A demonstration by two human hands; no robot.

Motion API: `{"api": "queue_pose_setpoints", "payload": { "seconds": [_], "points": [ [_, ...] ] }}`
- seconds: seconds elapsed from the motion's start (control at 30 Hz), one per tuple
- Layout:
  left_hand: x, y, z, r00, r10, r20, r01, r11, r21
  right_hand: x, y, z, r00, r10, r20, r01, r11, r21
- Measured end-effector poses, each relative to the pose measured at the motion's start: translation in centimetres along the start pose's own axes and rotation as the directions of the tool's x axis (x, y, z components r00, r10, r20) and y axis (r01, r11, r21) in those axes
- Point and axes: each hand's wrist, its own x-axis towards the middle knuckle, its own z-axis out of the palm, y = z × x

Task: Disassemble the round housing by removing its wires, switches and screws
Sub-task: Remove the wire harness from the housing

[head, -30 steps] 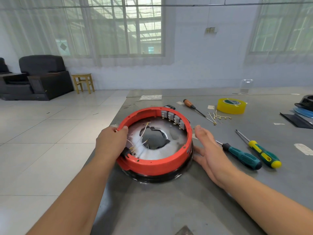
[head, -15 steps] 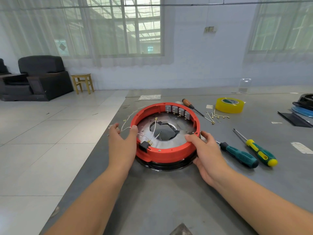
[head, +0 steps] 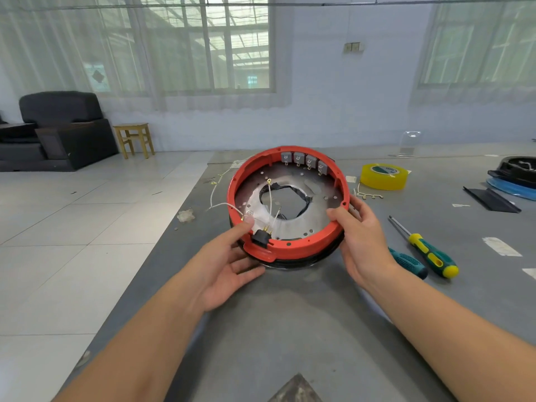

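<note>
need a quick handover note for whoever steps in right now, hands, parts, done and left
Left hand: palm up under the near-left rim of the round housing, thumb on the rim by the black plug connector.
Right hand: grips the right rim.
The housing is tilted up, near edge on the grey table.
Done: loose wire pieces lie by the yellow tape roll.
Left: four grey switches still sit in the far wall, white wires still run to the connector. Screws too small to tell.
Two screwdrivers lie to the right.
</note>
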Motion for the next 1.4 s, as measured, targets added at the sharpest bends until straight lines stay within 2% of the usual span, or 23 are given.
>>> {"api": "queue_pose_setpoints", "payload": {
  "seconds": [0.1, 0.23, 0.33, 0.43, 0.5, 0.57, 0.63, 0.67, 0.7, 0.73, 0.8, 0.9, 1.17, 1.4],
  "points": [
    [0.1, -0.6, 0.3, 0.994, -0.050, 0.095, 0.049, 0.999, 0.013, 0.5, 0.3, -0.3, 0.999, -0.002, 0.049, 0.002, 1.000, -0.005],
    [0.3, -0.9, 0.4, 0.996, -0.007, 0.092, 0.014, 0.997, -0.075, 0.3, 0.4, 0.1, 0.992, -0.033, 0.120, 0.042, 0.996, -0.073],
    [0.5, -1.0, 0.2, 0.998, 0.024, 0.056, -0.014, 0.986, -0.167, -0.1, 0.2, 0.3, 0.972, -0.081, 0.222, 0.137, 0.958, -0.252],
    [0.8, -1.4, 0.0, 0.998, 0.044, 0.040, -0.035, 0.976, -0.216, -0.7, -0.2, 0.1, 0.948, -0.146, 0.283, 0.275, 0.824, -0.495],
    [0.8, -1.6, 0.0, 0.997, 0.068, 0.019, -0.061, 0.967, -0.246, -0.8, -0.1, -0.8, 0.940, -0.182, 0.290, 0.334, 0.668, -0.665],
    [0.8, -1.7, 0.0, 0.994, 0.106, -0.021, -0.108, 0.956, -0.273, -0.8, 0.0, -2.1, 0.938, -0.232, 0.256, 0.338, 0.460, -0.821],
    [0.9, -1.7, 0.0, 0.989, 0.141, -0.056, -0.151, 0.943, -0.297, -0.9, -0.2, -3.5, 0.908, -0.294, 0.298, 0.342, 0.110, -0.933],
    [0.8, -1.6, -0.1, 0.986, 0.151, -0.067, -0.164, 0.936, -0.310, -0.9, -0.4, -4.0, 0.901, -0.297, 0.318, 0.306, -0.088, -0.948],
    [0.8, -1.6, -0.1, 0.985, 0.157, -0.075, -0.173, 0.931, -0.322, -0.9, -0.6, -4.5, 0.911, -0.280, 0.302, 0.238, -0.241, -0.941],
    [0.8, -1.6, -0.1, 0.984, 0.158, -0.082, -0.176, 0.926, -0.335, -1.0, -0.8, -4.7, 0.935, -0.252, 0.248, 0.156, -0.335, -0.929],
    [0.8, -1.6, -0.1, 0.984, 0.154, -0.089, -0.176, 0.917, -0.357, -1.0, -0.9, -4.7, 0.976, -0.177, 0.130, 0.043, -0.427, -0.903],
    [0.7, -1.6, -0.1, 0.984, 0.154, -0.089, -0.176, 0.914, -0.365, -1.1, -0.7, -4.4, 0.994, -0.088, 0.071, 0.023, -0.454, -0.891],
    [0.8, -1.7, -0.1, 0.979, 0.181, -0.089, -0.201, 0.910, -0.362, -0.9, -0.6, -4.2, 0.993, -0.045, 0.110, 0.078, -0.448, -0.891],
    [0.8, -1.7, 0.2, 0.953, 0.267, -0.143, -0.300, 0.897, -0.326, -1.3, -0.4, -4.5, 0.963, -0.196, 0.183, 0.127, -0.269, -0.955]
  ]
}}
